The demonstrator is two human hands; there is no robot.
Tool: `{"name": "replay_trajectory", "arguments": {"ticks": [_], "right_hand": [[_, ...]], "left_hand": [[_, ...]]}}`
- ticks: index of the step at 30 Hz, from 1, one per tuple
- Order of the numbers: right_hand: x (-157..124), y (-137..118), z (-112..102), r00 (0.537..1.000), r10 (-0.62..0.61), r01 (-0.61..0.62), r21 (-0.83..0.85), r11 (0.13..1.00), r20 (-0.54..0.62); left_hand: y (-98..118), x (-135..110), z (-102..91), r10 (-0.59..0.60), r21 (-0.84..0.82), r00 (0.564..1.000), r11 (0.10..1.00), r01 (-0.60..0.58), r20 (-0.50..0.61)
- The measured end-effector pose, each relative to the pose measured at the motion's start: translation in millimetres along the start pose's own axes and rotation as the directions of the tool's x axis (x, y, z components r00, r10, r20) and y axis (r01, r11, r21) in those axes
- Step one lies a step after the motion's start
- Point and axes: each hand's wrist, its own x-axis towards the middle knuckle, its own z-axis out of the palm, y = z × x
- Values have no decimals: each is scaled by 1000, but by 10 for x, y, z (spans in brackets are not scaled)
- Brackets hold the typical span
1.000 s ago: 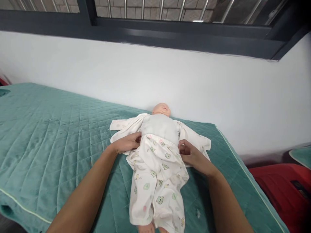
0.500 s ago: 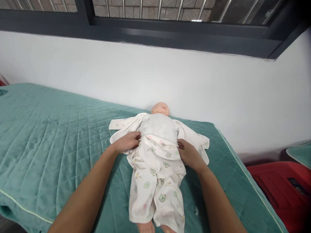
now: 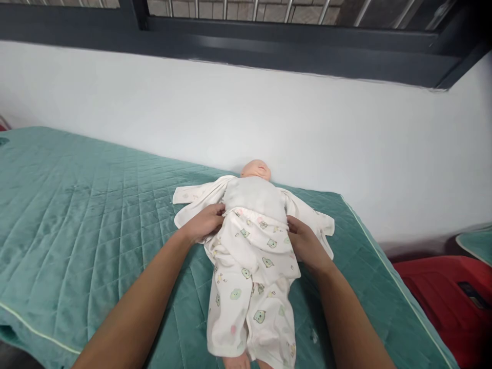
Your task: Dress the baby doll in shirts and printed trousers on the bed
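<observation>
A baby doll point(image 3: 255, 192) lies on its back with its head toward the wall and its feet toward me. It wears patterned white trousers point(image 3: 259, 256), and an open white top point(image 3: 307, 212) spreads out at both sides, baring a pale grey torso. My left hand point(image 3: 207, 221) is closed at the left edge of the trousers' waistband, fingertips pinching the cloth. At the opposite end of the waistband my right hand point(image 3: 305, 241) curls its fingers around the cloth, partly tucked behind it. Some fingertips of both hands are hidden.
The doll rests on a green quilted bedspread point(image 3: 96, 220) beside a white wall point(image 3: 161, 113). Above runs a dark window frame point(image 3: 269, 46) with metal bars outside. A red plastic object point(image 3: 442, 287) stands beyond the bed's right edge.
Both hands have shifted slightly outward and up along the waistband, and the trouser top sits a bit higher and wider on the right. The camera view has moved slightly.
</observation>
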Motion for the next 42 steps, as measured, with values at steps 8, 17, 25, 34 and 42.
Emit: {"name": "replay_trajectory", "arguments": {"ticks": [8,17,25,34,42], "right_hand": [[56,132,-34,998,45,-51,139,989,46],[35,142,-132,995,40,-45,49,998,95],[106,239,-76,995,-68,47,-238,970,-80],[14,66,-48,923,-360,302,-324,897,-136],[-24,-37,37,888,-460,433,-365,824,16]], "left_hand": [[-83,115,47,-106,-332,993,939,86,-42],[-13,-39,-88,50,202,995,979,-32,-84],[-16,7,-65,321,184,894,944,-274,-313],[113,-116,27,471,528,880,763,-373,-59],[170,-134,46,478,456,878,782,-425,-2]]}}
